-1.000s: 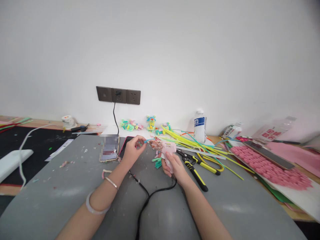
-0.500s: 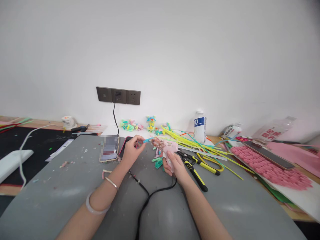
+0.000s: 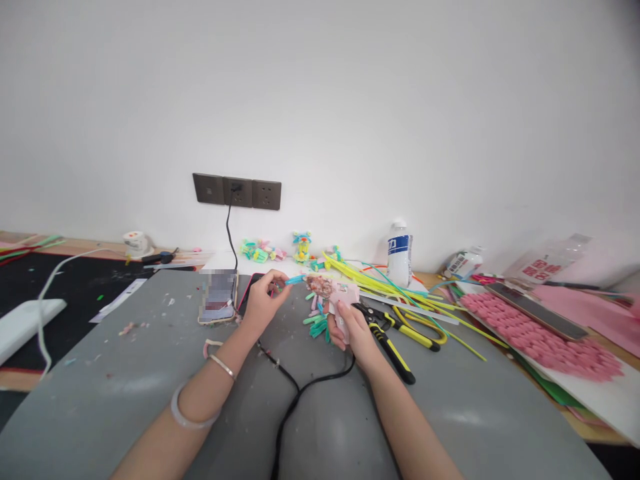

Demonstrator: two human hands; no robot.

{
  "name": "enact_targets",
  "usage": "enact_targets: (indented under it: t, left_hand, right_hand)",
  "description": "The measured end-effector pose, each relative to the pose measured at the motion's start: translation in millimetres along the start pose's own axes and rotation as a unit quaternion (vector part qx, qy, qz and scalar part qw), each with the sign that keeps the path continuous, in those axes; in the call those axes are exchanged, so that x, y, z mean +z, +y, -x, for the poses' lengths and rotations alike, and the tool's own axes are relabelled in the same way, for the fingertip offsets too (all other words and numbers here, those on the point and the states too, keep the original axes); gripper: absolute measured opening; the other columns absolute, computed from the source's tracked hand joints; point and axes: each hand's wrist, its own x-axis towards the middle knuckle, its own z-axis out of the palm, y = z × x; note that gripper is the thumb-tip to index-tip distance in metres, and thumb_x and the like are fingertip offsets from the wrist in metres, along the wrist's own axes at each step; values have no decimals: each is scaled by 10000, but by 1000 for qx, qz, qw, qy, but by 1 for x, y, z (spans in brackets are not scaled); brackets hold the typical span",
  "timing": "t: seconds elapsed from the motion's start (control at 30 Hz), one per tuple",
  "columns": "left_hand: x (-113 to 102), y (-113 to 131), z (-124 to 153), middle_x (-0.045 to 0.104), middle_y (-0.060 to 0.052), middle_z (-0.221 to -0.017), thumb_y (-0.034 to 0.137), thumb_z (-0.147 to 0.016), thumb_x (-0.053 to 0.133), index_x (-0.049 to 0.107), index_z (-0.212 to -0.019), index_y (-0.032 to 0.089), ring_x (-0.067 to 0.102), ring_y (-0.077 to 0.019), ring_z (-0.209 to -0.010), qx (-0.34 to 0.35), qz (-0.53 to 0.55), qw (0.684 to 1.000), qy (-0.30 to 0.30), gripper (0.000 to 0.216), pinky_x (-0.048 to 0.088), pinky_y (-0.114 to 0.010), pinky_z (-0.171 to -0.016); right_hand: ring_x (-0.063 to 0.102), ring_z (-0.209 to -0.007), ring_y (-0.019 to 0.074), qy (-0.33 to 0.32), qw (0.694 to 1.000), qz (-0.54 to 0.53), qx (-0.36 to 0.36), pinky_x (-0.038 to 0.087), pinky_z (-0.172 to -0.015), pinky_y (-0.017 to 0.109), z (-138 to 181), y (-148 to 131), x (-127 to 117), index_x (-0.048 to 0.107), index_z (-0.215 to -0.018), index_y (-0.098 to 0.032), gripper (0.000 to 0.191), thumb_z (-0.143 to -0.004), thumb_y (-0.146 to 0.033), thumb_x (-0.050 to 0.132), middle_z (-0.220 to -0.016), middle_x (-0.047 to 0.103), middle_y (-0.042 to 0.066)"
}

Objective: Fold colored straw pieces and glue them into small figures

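Note:
My left hand [image 3: 263,301] pinches a short blue stick piece [image 3: 293,281] above the grey mat [image 3: 150,373]. My right hand [image 3: 350,328] is wrapped round the handle of a pink glue gun [image 3: 334,291], whose nozzle points left toward the blue piece, a small gap apart. The gun's black cord [image 3: 295,393] trails back toward me across the mat. Small green and pink cut pieces [image 3: 315,323] lie under the gun. A phone [image 3: 219,295] lies just left of my left hand.
Yellow-handled pliers [image 3: 395,343] and a heap of yellow and green sticks [image 3: 400,290] lie right of my hands. A white bottle [image 3: 400,250] and small colourful figures [image 3: 301,245] stand by the wall. A board with pink shapes [image 3: 540,337] lies at right. A wall socket [image 3: 237,191] holds a plug.
The glue gun has drawn slightly to the right, away from the blue piece. My left hand has kept its place with the blue piece.

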Motion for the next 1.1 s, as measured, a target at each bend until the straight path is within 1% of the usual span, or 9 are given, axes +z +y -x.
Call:
enact_targets:
  t: [0.4,0.6,0.77,0.93,1.1]
  left_hand:
    - [0,-1,0,608,10,-765,227,-806,625,588,-841,189,540,-102,-610,6,9,1000,6,64,440,-209,-595]
    - [-1,0,1,605,7,-765,241,-810,625,586,-841,185,540,-100,-608,0,15,1000,5,75,432,-211,-591]
    - [0,0,1,616,-1,-776,250,-806,627,594,-849,181,551,-105,-617,-7,13,1000,4,88,442,-218,-605]
    - [1,-4,0,631,-6,-771,253,-800,629,604,-851,186,564,-119,-644,-9,7,1000,-4,88,439,-219,-600]
    - [1,-3,0,625,-3,-753,254,-795,627,610,-844,188,554,-120,-631,-13,-1,1000,-18,84,432,-222,-591]
  right_hand:
    - [301,-287,41,12,1000,12,-12,211,-318,182,-1,0,0,563,-876,-163,465,-880,-626,517,-441,390,-104]
    - [307,-281,49,31,999,25,-14,207,-324,193,-2,1,-1,559,-883,-165,484,-865,-647,520,-431,385,-107]
    - [312,-284,60,56,998,6,-19,186,-332,202,-1,-2,-1,571,-970,-157,495,-860,-638,533,-431,387,-107]
    - [303,-298,57,37,998,-34,-28,191,-337,198,2,-8,3,576,-1103,-147,532,-865,-622,539,-447,396,-104]
    - [301,-295,68,27,998,-39,-45,192,-342,213,2,-7,3,573,-1063,-169,480,-879,-610,531,-448,403,-96]
